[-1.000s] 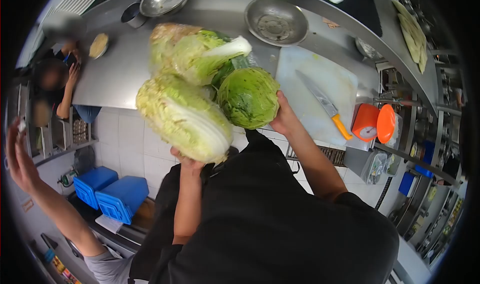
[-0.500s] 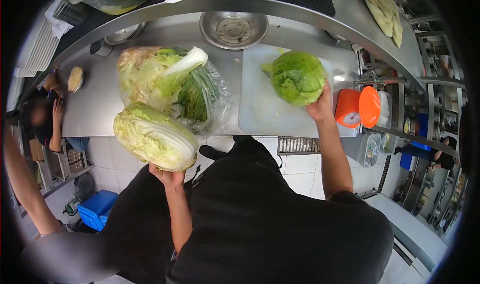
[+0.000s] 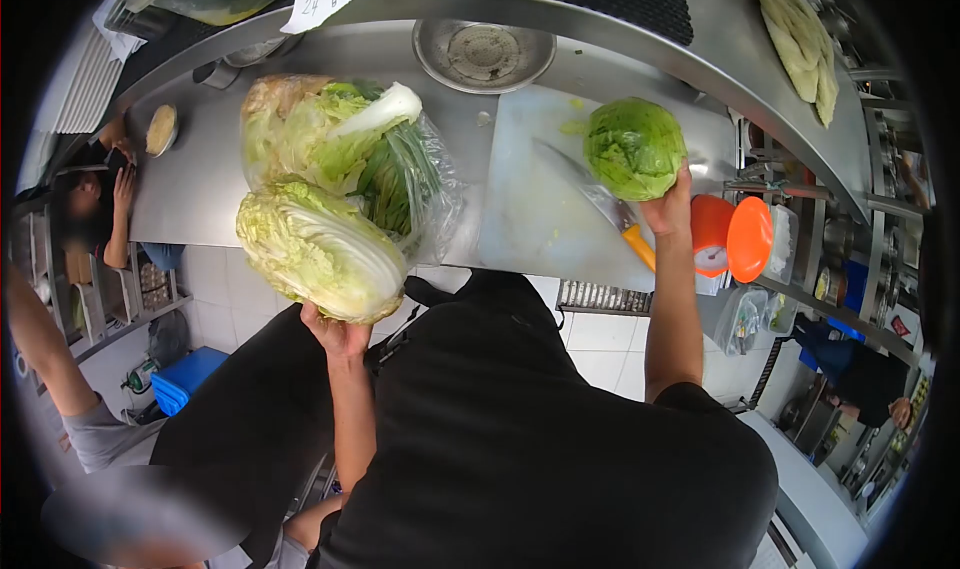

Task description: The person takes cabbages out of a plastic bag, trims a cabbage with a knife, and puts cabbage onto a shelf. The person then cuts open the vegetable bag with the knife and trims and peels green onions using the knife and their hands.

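My left hand (image 3: 338, 335) grips the lower end of a large napa cabbage (image 3: 320, 252), its fingers partly hidden underneath. Beside that cabbage, a clear plastic bag (image 3: 440, 184) holds leafy greens (image 3: 390, 179) and more pale cabbage (image 3: 300, 139) on the steel counter (image 3: 205, 194). My right hand (image 3: 668, 207) is closed round the side of a round green cabbage (image 3: 633, 149), above the right part of a white cutting board (image 3: 525, 209). A knife with a yellow handle (image 3: 638, 247) lies on the board, its blade partly behind the round cabbage.
An orange scale (image 3: 712, 231) stands right of the board. A metal bowl (image 3: 484, 54) is at the back, under a shelf edge (image 3: 600, 21). One person (image 3: 85, 204) is at the counter's left end; another person's arm (image 3: 45, 344) shows lower left.
The round cabbage has moved right in my right hand, away from the bag and over the board. The napa cabbage has shifted left with my left hand. The view has also shifted.
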Action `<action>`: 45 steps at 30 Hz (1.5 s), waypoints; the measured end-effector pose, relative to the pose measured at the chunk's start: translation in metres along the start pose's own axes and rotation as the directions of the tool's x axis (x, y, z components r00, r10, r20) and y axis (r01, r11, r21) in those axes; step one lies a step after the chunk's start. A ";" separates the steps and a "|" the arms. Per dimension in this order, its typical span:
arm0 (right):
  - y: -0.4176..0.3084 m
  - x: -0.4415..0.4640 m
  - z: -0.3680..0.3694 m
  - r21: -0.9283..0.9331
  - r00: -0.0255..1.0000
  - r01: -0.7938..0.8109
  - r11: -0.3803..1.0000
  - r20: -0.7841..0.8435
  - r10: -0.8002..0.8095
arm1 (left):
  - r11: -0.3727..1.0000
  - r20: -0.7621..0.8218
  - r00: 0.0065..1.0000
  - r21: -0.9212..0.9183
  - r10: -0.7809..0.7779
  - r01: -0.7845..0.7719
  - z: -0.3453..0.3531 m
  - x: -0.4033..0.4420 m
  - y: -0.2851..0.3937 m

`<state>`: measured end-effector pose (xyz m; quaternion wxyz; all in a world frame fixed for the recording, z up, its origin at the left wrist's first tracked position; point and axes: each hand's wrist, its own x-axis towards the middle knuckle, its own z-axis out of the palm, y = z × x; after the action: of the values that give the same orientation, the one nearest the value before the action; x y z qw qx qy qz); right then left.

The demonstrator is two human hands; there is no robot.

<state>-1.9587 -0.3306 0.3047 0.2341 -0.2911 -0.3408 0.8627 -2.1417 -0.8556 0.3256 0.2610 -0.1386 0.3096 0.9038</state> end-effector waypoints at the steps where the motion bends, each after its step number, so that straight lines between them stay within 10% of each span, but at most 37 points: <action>1: -0.004 0.007 -0.010 -0.065 1.000 -0.008 0.998 0.004 0.008 | 1.000 0.015 1.000 0.006 -0.002 0.002 0.000 -0.001 -0.001; 11: -0.045 0.016 0.011 -0.705 0.999 -0.020 0.709 0.014 0.042 | 0.992 -0.089 0.996 0.125 0.021 -0.010 0.027 0.003 -0.008; 18: -0.074 0.014 -0.006 -0.693 0.993 -0.081 0.717 0.006 0.119 | 0.997 0.086 0.996 0.072 0.002 -0.008 0.062 0.028 -0.010; 21: -0.077 0.010 0.011 -0.799 0.996 -0.090 0.595 -0.083 0.039 | 0.995 0.099 0.995 0.094 0.010 -0.019 0.068 0.034 -0.007; 24: -0.078 0.016 0.028 -0.994 0.942 0.031 0.104 -0.005 -0.337 | 0.996 0.115 0.993 0.084 -0.012 0.002 0.066 0.040 -0.002; 28: -0.063 -0.007 0.126 -0.898 0.807 0.394 0.198 0.235 -0.542 | 0.992 0.128 0.991 0.120 0.030 -0.045 0.071 0.046 0.004; 33: 0.056 -0.066 0.277 -0.705 0.851 0.447 0.550 0.525 -0.019 | 0.970 0.175 0.977 0.190 0.121 -0.154 0.076 0.053 0.008; 38: 0.140 -0.089 0.350 -0.563 0.579 0.815 0.140 0.778 -0.244 | 0.961 0.189 0.958 0.136 0.213 -0.241 0.077 0.053 0.026; 45: 0.165 -0.100 0.393 -0.572 0.583 0.811 0.123 0.772 -0.253 | 0.926 0.258 0.912 0.125 0.317 -0.357 0.065 0.062 0.052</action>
<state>-2.1807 -0.6772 0.4550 0.2453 0.0178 -0.8792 0.4082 -2.2276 -0.8258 0.3751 0.1459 0.0470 0.3716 0.9156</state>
